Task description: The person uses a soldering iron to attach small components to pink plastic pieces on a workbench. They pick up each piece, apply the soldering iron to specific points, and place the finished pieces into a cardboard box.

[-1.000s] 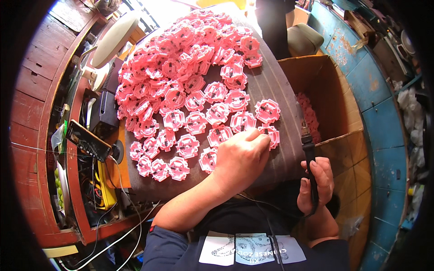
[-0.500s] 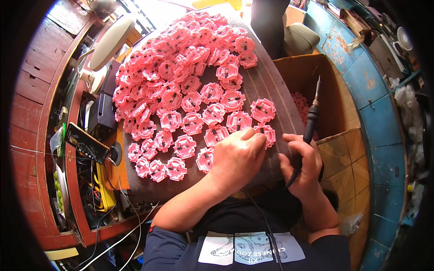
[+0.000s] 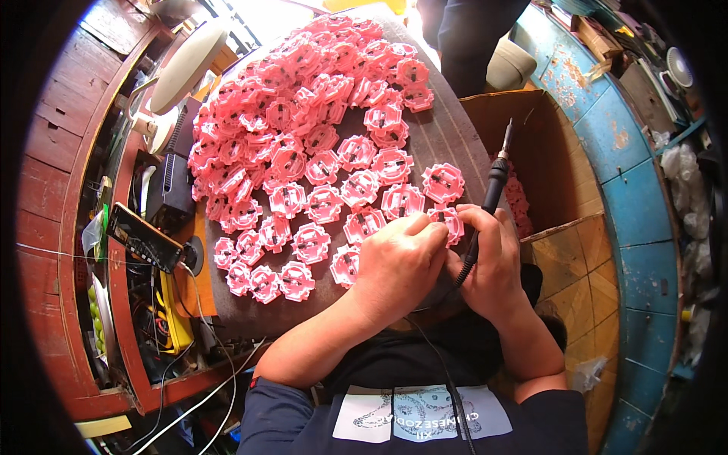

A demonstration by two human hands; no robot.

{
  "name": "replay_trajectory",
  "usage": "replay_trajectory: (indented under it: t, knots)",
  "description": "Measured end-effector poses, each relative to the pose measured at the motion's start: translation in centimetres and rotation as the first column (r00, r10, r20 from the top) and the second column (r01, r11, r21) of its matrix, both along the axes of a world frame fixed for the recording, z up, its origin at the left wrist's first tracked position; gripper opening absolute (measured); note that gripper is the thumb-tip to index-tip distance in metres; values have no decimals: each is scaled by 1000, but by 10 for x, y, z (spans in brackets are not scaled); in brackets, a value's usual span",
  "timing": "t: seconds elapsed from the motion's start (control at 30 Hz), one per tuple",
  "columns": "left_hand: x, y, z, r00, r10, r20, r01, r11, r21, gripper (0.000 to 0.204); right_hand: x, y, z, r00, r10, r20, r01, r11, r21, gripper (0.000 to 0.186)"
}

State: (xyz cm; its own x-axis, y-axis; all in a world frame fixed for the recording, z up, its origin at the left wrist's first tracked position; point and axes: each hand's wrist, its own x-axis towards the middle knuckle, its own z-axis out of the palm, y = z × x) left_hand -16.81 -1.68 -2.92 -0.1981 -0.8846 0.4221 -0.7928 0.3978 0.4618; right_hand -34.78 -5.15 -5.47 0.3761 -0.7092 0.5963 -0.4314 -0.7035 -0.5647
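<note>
A soldering iron [image 3: 494,186] with a black handle rests in my right hand [image 3: 493,262], its metal tip pointing up and away from me. The fingertips of this hand touch or nearly touch a pink plastic part [image 3: 447,221] near the table's right edge. Close beside it, my left hand [image 3: 398,254] is closed with the knuckles up; whatever its fingers hold is hidden beneath them. Loose pink parts with small black pieces in their middles, such as this one [image 3: 364,225], lie around the left hand. A big heap of the same parts [image 3: 280,114] covers the far left of the table.
The dark table [image 3: 462,144] narrows toward the right. Beyond its right edge stands a cardboard box [image 3: 561,152] with pink parts inside. A phone [image 3: 144,236] leans at the left, near a desk lamp [image 3: 189,68] and loose cables. Another person's dark-clothed leg [image 3: 474,45] shows at the far side.
My right hand has moved left with the soldering iron, up to the pink part beside my left hand. My left hand has stayed in place. The other person's leg has shifted.
</note>
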Motion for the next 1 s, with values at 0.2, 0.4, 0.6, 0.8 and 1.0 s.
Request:
replay_trajectory:
  t: [0.2, 0.4, 0.6, 0.8, 1.0]
  knots:
    - [13, 30, 37, 998, -4, -68, 0, 998, -58, 23, 6, -3, -10, 999, -8, 37, 9, 1000, -27, 52]
    - [56, 128, 93, 982, 129, -138, -83, 950, 302, 35, -8, 4, -13, 999, -10, 48, 4, 993, 117, 60]
    - [103, 209, 42, 946, 287, -153, -128, 762, 635, 21, -24, -2, -27, 983, -46, 177, 7, 976, 220, 61]
    - [110, 253, -100, 857, 512, -60, -472, 825, 310, 14, -31, -7, -38, 990, -36, 133, 18, 991, 130, 57]
    - [142, 253, -148, 672, 724, 155, -738, 673, 52, 20, -28, -6, -35, 992, -32, 125, 12, 988, 153, 54]
